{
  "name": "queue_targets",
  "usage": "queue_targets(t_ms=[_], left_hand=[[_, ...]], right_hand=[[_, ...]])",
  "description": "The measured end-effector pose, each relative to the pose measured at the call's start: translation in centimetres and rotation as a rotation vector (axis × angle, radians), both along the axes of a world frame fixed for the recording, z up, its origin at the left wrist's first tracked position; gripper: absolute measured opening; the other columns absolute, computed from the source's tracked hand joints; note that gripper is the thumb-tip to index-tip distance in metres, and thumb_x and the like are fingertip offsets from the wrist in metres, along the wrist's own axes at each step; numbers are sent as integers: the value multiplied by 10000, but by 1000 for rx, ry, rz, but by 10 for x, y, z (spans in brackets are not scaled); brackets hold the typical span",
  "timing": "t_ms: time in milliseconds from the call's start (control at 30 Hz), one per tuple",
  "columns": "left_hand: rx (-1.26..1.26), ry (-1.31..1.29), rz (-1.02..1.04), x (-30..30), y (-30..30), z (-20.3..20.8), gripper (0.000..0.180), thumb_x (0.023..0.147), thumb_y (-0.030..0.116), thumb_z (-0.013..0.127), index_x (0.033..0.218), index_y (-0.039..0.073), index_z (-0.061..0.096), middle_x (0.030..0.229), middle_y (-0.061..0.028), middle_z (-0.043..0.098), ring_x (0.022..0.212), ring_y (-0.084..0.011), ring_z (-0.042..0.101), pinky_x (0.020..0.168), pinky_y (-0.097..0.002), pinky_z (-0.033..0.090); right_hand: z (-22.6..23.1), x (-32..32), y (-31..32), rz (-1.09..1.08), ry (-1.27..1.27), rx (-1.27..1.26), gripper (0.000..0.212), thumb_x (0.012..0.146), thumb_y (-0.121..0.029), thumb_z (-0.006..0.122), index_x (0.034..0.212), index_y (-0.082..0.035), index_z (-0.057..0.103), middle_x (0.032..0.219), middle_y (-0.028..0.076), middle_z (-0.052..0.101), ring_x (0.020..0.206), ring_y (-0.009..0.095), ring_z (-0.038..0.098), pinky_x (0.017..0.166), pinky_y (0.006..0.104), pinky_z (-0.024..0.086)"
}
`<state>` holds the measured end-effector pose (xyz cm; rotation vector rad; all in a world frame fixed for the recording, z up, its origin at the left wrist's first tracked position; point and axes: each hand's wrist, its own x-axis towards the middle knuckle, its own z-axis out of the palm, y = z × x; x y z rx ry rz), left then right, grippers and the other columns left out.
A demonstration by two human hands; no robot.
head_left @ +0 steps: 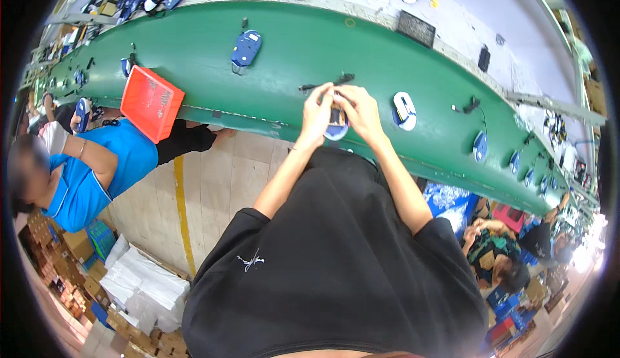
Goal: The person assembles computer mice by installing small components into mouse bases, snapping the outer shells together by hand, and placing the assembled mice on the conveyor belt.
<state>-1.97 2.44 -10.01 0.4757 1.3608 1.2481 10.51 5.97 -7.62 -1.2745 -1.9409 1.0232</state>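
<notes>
Small blue-and-white device (337, 127) sits at the near edge of the green conveyor belt (290, 61), pinched between both hands: left hand (318, 114) and right hand (359, 111) curled tight on it, fingertips meeting above. More such devices dot the belt; orange tray (152, 102) leftward, tiled floor (213, 177) below.

Brown cardboard boxes (48, 248) sit stacked at lower left on the floor, and white plastic bags (145, 287) lie bunched just beside them. More cartons (516, 319), blue and red, crowd the lower right.
</notes>
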Motion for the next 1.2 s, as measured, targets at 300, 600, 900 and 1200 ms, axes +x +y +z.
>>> queue_targets(t_ms=[300,600,900,1200], left_hand=[[-160,73,-109,8,10,-6,347,957,189,512,1230,-15,575,1061,-87,652,938,-123,596,803,-252,473],[-285,96,-79,5,21,-29,365,928,215,533,1184,-37,596,1087,-168,673,974,-204,645,833,-307,498],[-255,77,-119,3,31,-45,348,944,212,496,1158,-41,603,1031,-138,677,959,-184,644,819,-293,484],[-243,-471,-112,-35,48,-19,445,975,233,496,1324,-15,374,893,-188,628,656,-301,683,567,-377,594]], right_hand=[[-12,-8,-9,-69,-111,-32,177,939,-94,495,1063,28,527,1069,205,546,975,363,513,873,437,419],[-20,-23,11,59,-339,-115,218,949,-115,439,1048,56,532,1046,229,547,973,383,521,869,450,422],[-31,-28,19,-166,-400,-155,185,913,-81,441,1026,48,511,971,248,531,913,401,539,809,478,444],[-40,-98,221,-102,-143,-450,259,888,-169,496,916,-28,712,749,67,677,655,131,611,625,294,469]])
